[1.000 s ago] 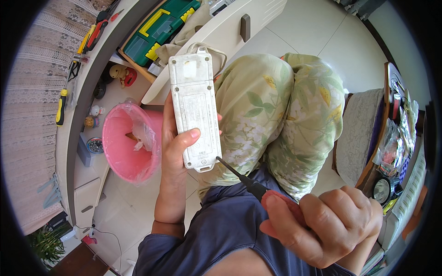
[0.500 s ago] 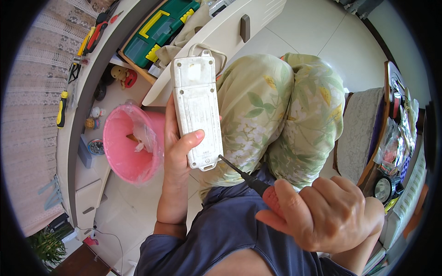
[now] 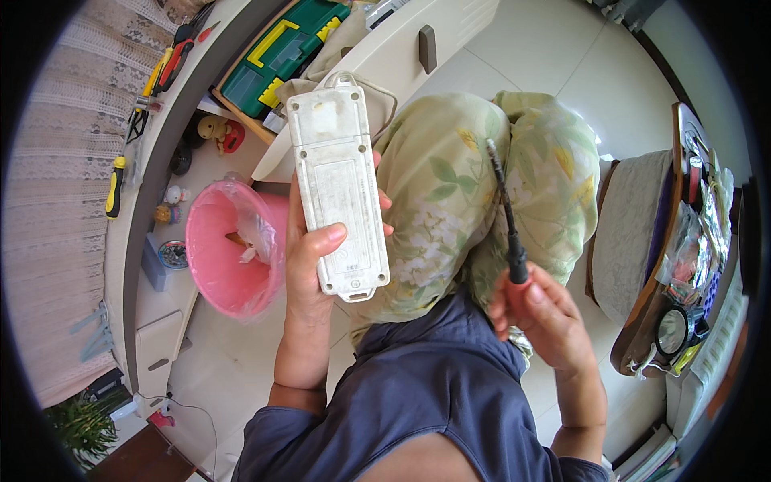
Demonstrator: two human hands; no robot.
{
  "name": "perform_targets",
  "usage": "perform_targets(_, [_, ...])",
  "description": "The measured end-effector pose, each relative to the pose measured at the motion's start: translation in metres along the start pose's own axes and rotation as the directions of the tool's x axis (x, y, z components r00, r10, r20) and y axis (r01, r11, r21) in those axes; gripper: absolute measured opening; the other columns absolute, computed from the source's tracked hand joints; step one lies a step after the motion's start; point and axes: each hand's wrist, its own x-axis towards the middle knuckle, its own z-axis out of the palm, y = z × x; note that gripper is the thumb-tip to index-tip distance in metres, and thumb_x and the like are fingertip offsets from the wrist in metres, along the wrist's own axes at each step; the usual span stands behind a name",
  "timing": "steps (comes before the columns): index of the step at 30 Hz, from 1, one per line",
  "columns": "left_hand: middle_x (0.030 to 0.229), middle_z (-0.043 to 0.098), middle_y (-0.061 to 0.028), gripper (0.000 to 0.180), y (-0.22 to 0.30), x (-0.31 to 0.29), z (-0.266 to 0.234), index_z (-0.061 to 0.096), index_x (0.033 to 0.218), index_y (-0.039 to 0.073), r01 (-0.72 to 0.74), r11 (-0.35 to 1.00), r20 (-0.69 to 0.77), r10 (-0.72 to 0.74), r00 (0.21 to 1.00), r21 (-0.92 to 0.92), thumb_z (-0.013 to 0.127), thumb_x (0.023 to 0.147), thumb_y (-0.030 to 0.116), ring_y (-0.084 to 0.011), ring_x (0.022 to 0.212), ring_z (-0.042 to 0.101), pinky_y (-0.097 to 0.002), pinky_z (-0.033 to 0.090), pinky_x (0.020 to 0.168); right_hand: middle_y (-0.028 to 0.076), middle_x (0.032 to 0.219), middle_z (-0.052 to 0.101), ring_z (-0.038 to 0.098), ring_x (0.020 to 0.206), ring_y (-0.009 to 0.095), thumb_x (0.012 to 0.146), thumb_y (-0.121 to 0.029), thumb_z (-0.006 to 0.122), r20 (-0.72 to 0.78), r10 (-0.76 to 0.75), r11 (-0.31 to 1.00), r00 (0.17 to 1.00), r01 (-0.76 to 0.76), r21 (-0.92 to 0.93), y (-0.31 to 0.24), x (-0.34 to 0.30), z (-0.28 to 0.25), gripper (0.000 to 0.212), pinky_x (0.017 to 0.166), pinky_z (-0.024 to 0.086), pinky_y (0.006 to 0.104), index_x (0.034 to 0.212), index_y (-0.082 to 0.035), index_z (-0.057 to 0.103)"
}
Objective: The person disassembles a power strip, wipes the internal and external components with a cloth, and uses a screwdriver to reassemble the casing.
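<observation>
My left hand (image 3: 307,261) holds a white power strip (image 3: 341,205) upright, underside facing me. The thumb lies across its lower left edge, and fingertips show past its right edge. Screws sit along the strip's edges, its back is scuffed, and a pale cord (image 3: 384,95) loops out near its upper end. My right hand (image 3: 546,313) grips the red handle of a screwdriver (image 3: 509,213). Its dark shaft points up over my right leg, and the tip stands clear of the strip.
An open drawer (image 3: 385,56) holds a green toolbox (image 3: 285,52) with yellow latches. At the left stands a pink lined bin (image 3: 233,281). Pliers (image 3: 173,64) and a yellow-black screwdriver (image 3: 116,189) lie on the cabinet top. A chair (image 3: 634,233) stands at the right.
The screwdriver has come away from the strip's lower right corner. It has swung round to point upward, with my right hand moved farther in. The strip has shifted slightly.
</observation>
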Motion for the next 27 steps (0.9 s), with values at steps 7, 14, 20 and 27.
perform_targets(7, [0.129, 0.048, -0.0266, 0.084, 0.007, -0.007, 0.006, 0.025, 0.141, 0.003, -0.019, 0.999, -0.014, 0.019, 1.000, 0.035, 0.061, 0.067, 0.021, -0.0295, 0.095, 0.063, -0.0388, 0.058, 0.073, 0.010, 0.107, 0.058, 0.056, 0.091, 0.015, 0.102, -0.026, 0.037, 0.155, 0.101, 0.992, 0.983, -0.111, 0.056, 0.023, 0.026, 0.012, 0.033, 0.082, 0.047, 0.0299, 0.125, -0.004, 0.042])
perform_targets(14, [0.128, 0.048, -0.0257, 0.088, 0.011, -0.012, 0.011, 0.022, 0.143, 0.002, -0.026, 0.993, -0.060, 0.033, 0.998, 0.117, 0.062, 0.067, 0.021, -0.0315, 0.094, 0.063, -0.0399, 0.058, 0.074, 0.010, 0.104, 0.056, 0.055, 0.090, 0.015, 0.099, -0.022, 0.045, 0.229, 0.143, 0.983, 0.963, -0.166, 0.084, 0.041, 0.045, 0.004, 0.027, 0.081, 0.045, 0.0293, 0.117, -0.002, 0.048])
perform_targets(20, [0.129, 0.048, -0.0258, 0.086, 0.016, -0.013, 0.020, 0.024, 0.143, -0.001, -0.045, 0.972, -0.114, 0.073, 0.991, 0.229, 0.061, 0.068, 0.019, -0.0294, 0.100, 0.061, -0.0389, 0.057, 0.078, 0.016, 0.124, 0.053, 0.053, 0.113, 0.019, 0.095, -0.014, 0.053, 0.053, 0.171, 0.978, 0.984, -0.176, 0.112, 0.030, 0.047, 0.029, 0.037, 0.095, 0.044, 0.0317, 0.127, 0.004, 0.047])
perform_targets(27, [0.137, 0.042, -0.0207, 0.086, 0.012, -0.024, 0.038, 0.018, 0.145, -0.003, -0.204, 0.717, -0.078, 0.339, 0.938, 0.666, 0.058, 0.069, 0.000, -0.0278, 0.122, 0.048, -0.0376, 0.040, 0.100, 0.014, 0.125, 0.054, 0.052, 0.117, 0.020, 0.089, -0.005, 0.047, 0.029, 0.057, 0.957, 0.998, -0.062, 0.285, 0.051, 0.061, 0.047, 0.049, 0.107, 0.036, 0.0345, 0.135, 0.007, 0.038])
